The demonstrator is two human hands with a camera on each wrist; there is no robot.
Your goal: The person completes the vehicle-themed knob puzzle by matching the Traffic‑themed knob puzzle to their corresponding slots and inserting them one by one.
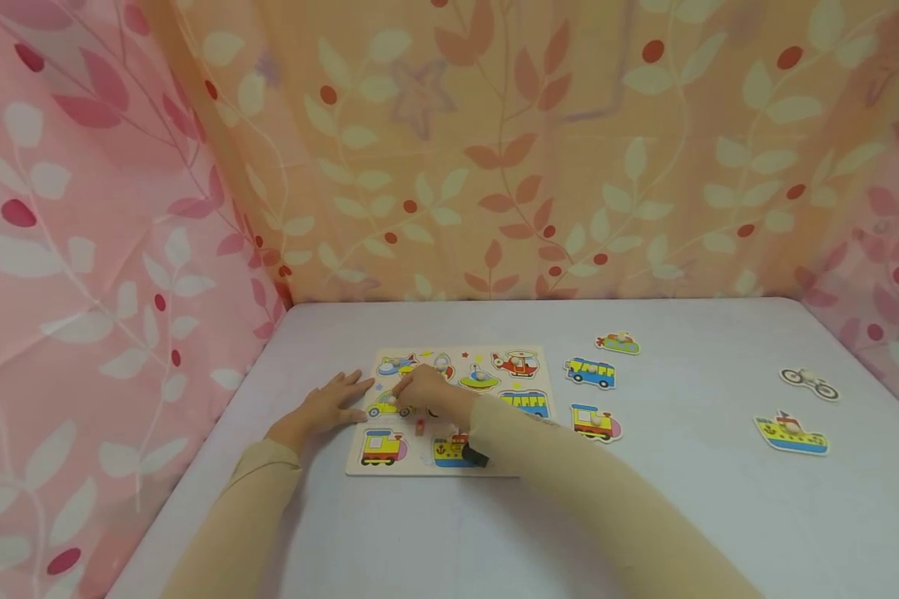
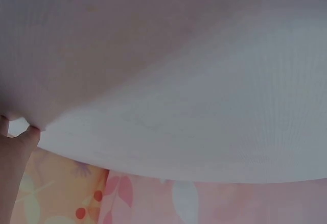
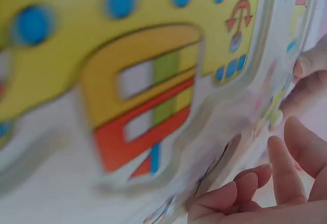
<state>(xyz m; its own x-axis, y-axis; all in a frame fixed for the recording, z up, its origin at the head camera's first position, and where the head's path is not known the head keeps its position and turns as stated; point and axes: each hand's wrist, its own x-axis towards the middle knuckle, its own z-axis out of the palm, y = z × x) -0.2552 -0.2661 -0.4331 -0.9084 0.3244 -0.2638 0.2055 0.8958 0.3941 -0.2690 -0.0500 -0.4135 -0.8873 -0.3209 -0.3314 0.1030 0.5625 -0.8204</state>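
A wooden knob puzzle board with vehicle pictures lies on the table. My right hand reaches over it to the yellow car piece, its thumb and index fingertips apart beside the car's knob. The other fingers of that hand are bent. With fingers spread, my left hand rests at the board's left edge. Knobbed plane, rocket, flying saucer and helicopter pieces sit in the board. Pictures of a train, ship and bus show without knobs. My right arm hides part of the board.
Right of the board lie loose pieces: a submarine, a blue bus and a train. Farther right are a bicycle and a ship. Patterned curtains stand behind the table and at both sides.
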